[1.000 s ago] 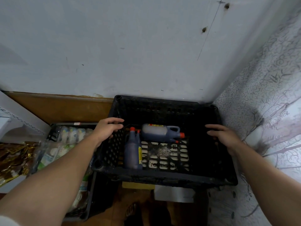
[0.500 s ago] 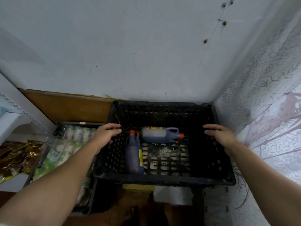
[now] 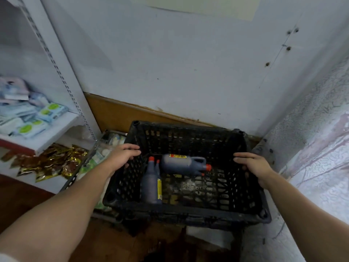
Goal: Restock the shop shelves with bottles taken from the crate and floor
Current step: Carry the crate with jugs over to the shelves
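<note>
Currently, the left hand (image 3: 122,156) and right hand (image 3: 253,165) each grip a side wall of the black crate (image 3: 188,212), lower centre of the frame. Dark bottles (image 3: 181,163) lie inside it, seemingly three.

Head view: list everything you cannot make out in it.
All in the head view:
- Labels on the lying bottle and the left bottle: too blurred to read.
- Whether a second bottle stands behind the left bottle: hidden by it; only a second red cap shows.
- What is under the crate: hidden by the crate.
- Shelf packets: cut off by the left edge.
</note>
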Available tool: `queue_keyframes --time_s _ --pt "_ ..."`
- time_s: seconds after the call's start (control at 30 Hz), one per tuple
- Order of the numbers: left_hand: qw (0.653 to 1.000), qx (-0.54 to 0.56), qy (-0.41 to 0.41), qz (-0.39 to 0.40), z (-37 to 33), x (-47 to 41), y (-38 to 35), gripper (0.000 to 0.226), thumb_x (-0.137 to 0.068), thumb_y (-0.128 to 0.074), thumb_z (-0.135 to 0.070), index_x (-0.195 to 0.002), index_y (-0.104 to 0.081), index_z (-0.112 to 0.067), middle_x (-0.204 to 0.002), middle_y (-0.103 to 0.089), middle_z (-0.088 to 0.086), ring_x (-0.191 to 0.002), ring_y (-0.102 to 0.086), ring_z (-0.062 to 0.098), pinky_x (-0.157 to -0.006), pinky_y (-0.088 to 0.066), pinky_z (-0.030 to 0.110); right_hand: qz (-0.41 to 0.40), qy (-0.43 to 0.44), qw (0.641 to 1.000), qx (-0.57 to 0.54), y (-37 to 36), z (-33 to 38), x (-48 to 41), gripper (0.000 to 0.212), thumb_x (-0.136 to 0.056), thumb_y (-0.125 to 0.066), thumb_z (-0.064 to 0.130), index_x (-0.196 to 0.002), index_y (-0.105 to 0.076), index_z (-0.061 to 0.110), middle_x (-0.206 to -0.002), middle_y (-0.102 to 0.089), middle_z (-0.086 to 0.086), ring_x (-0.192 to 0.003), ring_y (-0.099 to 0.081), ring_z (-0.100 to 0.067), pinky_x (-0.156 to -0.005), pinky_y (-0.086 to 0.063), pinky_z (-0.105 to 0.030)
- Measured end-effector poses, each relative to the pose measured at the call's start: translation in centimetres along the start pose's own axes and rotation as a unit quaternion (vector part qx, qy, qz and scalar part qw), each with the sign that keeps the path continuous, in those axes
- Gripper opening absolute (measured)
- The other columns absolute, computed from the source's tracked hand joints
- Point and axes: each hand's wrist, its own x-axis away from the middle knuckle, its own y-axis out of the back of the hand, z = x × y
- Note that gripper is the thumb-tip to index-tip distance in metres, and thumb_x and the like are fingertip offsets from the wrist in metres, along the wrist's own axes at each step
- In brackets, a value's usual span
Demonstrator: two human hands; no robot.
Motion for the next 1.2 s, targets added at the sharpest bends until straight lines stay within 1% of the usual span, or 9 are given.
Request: queue_keyframes --time_s 0.13,0.23,0.37,0.5,0.63,0.77,0.9,1.07,1.2 --pt "0.999 0.005 -0.006 -0.042 1.7 5.0 0.4 0.016 -0.090 -0.064 -0.024 -0.105 -0.069 -0.025 -0.103 -0.063 -0.006 -0.095 -0.056 0.014 -0.074 -0.043 0.032 0.024 0.012 1.000 0.000 -0.5 -0.4 2.0 0.017 -0.079 -0.076 0.018 -0.095 -0.076 0.024 -0.098 -0.067 -0.003 -0.088 -0.056 -0.021 -0.064 -0.044 -0.029" --pt "0.997 0.011 -0.005 -0.072 3.2 8.2 0.7 0.013 -0.089 -0.066 -0.023 -0.101 -0.069 -0.026 -0.099 -0.064 -0.005 -0.093 -0.057 0.013 -0.071 -0.045 0.031 0.047 0.015 0.999 0.002 -0.7 -0.8 3.7 0.021 -0.080 -0.075 0.018 -0.100 -0.075 0.022 -0.099 -0.067 -0.002 -0.085 -0.056 -0.019 -0.065 -0.044 -0.029" --pt "0.997 0.022 0.001 -0.076 6.1 12.0 1.1 0.010 -0.088 -0.066 -0.024 -0.096 -0.069 -0.028 -0.102 -0.066 -0.004 -0.094 -0.058 0.015 -0.067 -0.045 0.030 0.060 0.024 0.997 0.034 -0.8 -2.1 6.9 0.019 -0.080 -0.075 0.019 -0.099 -0.075 0.022 -0.098 -0.068 0.002 -0.087 -0.058 -0.020 -0.073 -0.045 -0.034" --pt "0.997 0.022 0.024 -0.076 9.2 15.4 1.5 0.014 -0.088 -0.066 -0.027 -0.102 -0.070 -0.028 -0.103 -0.065 -0.005 -0.096 -0.058 0.014 -0.067 -0.046 0.028 0.056 0.026 0.997 0.039 -1.2 -4.1 10.9 0.018 -0.080 -0.075 0.017 -0.098 -0.075 0.021 -0.094 -0.067 0.006 -0.090 -0.058 -0.017 -0.079 -0.049 -0.034" --pt "0.997 0.022 0.019 -0.068 12.0 19.1 2.2 0.014 -0.088 -0.067 -0.026 -0.101 -0.070 -0.026 -0.102 -0.065 -0.004 -0.094 -0.058 0.014 -0.065 -0.047 0.028 0.040 0.018 0.998 0.039 -1.6 -7.2 15.6 0.020 -0.078 -0.077 0.019 -0.098 -0.076 0.022 -0.096 -0.069 0.000 -0.079 -0.058 -0.017 -0.064 -0.048 -0.029" --pt "0.999 0.012 0.005 -0.043 14.9 22.9 3.8 0.015 -0.089 -0.066 -0.026 -0.103 -0.070 -0.025 -0.103 -0.065 -0.004 -0.095 -0.059 0.015 -0.066 -0.047 0.030 0.017 0.017 0.999 0.027 -2.4 -10.4 21.6 0.022 -0.080 -0.075 0.018 -0.101 -0.075 0.020 -0.086 -0.067 0.001 -0.069 -0.055 -0.011 -0.058 -0.042 -0.023" --pt "0.999 0.004 0.003 -0.035 17.6 26.8 5.0 0.014 -0.088 -0.066 -0.026 -0.101 -0.070 -0.026 -0.101 -0.066 -0.004 -0.095 -0.059 0.015 -0.065 -0.046 0.029 0.007 -0.003 1.000 0.007 -3.2 -13.1 27.7 0.020 -0.082 -0.073 0.015 -0.102 -0.074 0.019 -0.082 -0.066 0.001 -0.064 -0.055 -0.010 -0.048 -0.043 -0.018" --pt "0.999 0.008 0.027 -0.027 21.3 31.7 5.6 0.018 -0.089 -0.065 -0.024 -0.106 -0.070 -0.021 -0.102 -0.066 -0.001 -0.096 -0.059 0.016 -0.063 -0.045 0.027 0.024 -0.017 0.999 0.017 -4.0 -16.1 32.4 0.021 -0.083 -0.071 0.014 -0.104 -0.073 0.017 -0.086 -0.068 0.000 -0.072 -0.057 -0.013 -0.059 -0.045 -0.026" --pt "0.997 0.027 0.053 -0.058 25.1 36.0 5.4 0.016 -0.089 -0.065 -0.023 -0.104 -0.070 -0.022 -0.100 -0.067 -0.001 -0.095 -0.059 0.016 -0.065 -0.045 0.028 0.069 -0.024 0.997 0.040 -4.8 -18.2 34.1 0.021 -0.084 -0.071 0.015 -0.105 -0.073 0.017 -0.091 -0.068 -0.001 -0.074 -0.057 -0.014 -0.061 -0.043 -0.026"
